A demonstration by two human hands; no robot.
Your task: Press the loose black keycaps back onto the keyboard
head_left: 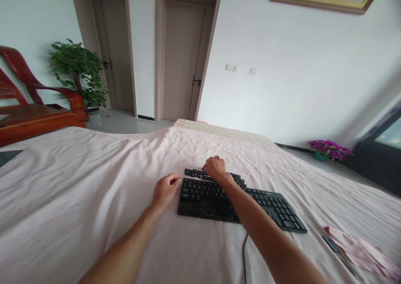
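Observation:
A black keyboard [216,198] lies on the pink cloth, its front-left part stripped of some caps so that bare sockets show. Behind its far edge, loose black keycaps [193,173] are laid out in a row. My right hand [215,166] reaches across the keyboard to that row, fingers bent down, with a small black keycap [203,168] at the fingertips. Beside the keyboard's far left corner is my left hand [166,188], thumb and forefinger pinched together; anything between them is too small to make out. My right forearm covers part of the keys.
A black cable [244,254] runs from the keyboard toward me. On the right lie a pink cloth [360,250] and a dark-handled thin tool [330,244]. The patterned sheet [109,171] is wrinkled. A wooden armchair [62,117] stands at left.

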